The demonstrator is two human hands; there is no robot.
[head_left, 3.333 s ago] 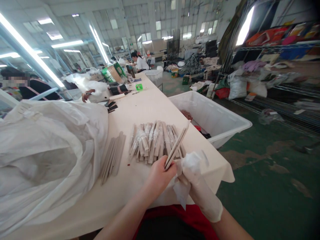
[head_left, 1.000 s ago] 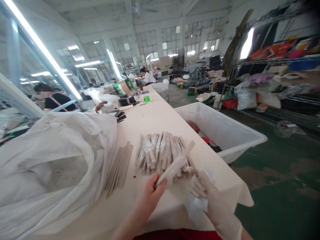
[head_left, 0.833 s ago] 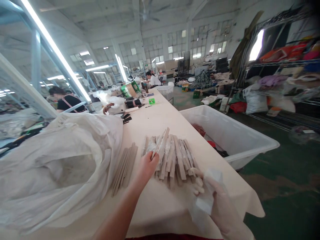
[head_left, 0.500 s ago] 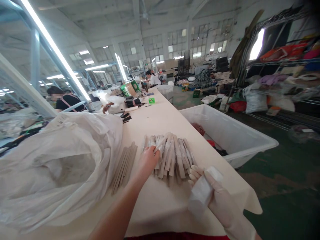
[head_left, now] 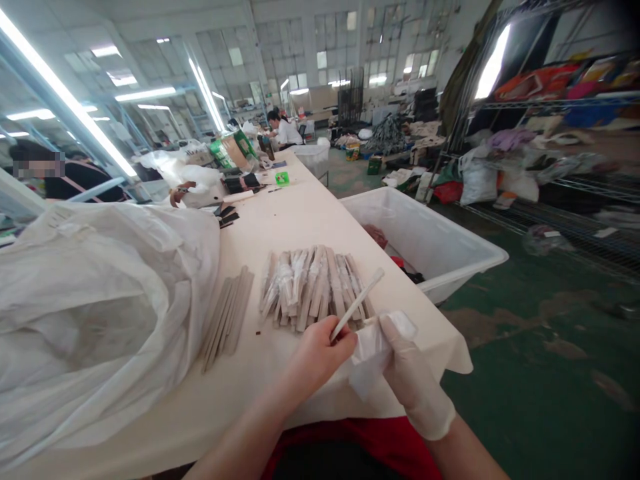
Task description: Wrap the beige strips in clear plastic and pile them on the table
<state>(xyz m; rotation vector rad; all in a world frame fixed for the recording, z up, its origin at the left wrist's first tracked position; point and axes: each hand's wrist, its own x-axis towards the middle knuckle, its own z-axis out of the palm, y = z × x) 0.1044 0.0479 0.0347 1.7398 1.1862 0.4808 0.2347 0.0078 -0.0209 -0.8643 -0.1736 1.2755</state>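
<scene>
My bare left hand is closed on a thin pale strip that points up and to the right. Beside it, my right hand, in a whitish glove, pinches a piece of clear plastic film, perhaps a small bag; the hands are close together above the table's near edge. Just beyond them lies a pile of beige strips, bundled in clear plastic. To the left, several loose grey-beige strips lie side by side without wrapping.
A large white sack slumps open on the left of the cream-covered table. Beyond the right edge stands a white plastic bin with dark and red items. Farther back are a green box and two people.
My left hand has come off the pile toward me and right, and now holds a pale strip beside the film. My right hand stays on the film. The whole view has shifted.
</scene>
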